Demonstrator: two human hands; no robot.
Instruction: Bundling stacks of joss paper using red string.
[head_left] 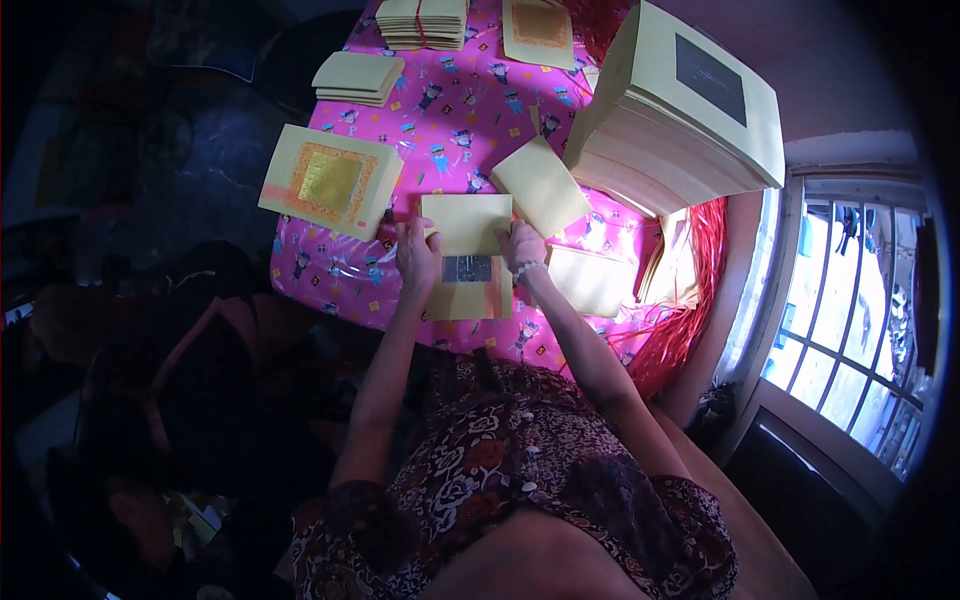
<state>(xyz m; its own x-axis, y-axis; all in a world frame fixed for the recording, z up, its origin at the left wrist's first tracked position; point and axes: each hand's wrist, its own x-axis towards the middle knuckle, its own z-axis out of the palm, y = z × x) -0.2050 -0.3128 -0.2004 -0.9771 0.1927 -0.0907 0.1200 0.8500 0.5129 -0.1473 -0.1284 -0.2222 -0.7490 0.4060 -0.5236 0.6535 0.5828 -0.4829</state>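
Between my two hands is a pale yellow sheet of joss paper (466,222), folded flat. My left hand (417,252) is closed on its left edge, and my right hand (525,247), with a beaded bracelet at the wrist, grips its right edge. Nearer me and partly under it lies another yellow sheet (470,302) bearing a dark, shiny square. To the left rests a sheet with a gold foil square (330,180) framed in orange. A plain yellow piece (543,186) lies at an angle beyond my right hand, and another (590,280) is beside my right wrist.
A tall, leaning stack of yellow paper (640,150) stands at the right. Farther back are a small folded pile (357,78), a tied bundle (422,25) and an orange-marked sheet (538,30). Red plastic strips (690,300) hang along the right edge of the pink patterned tablecloth (440,125).
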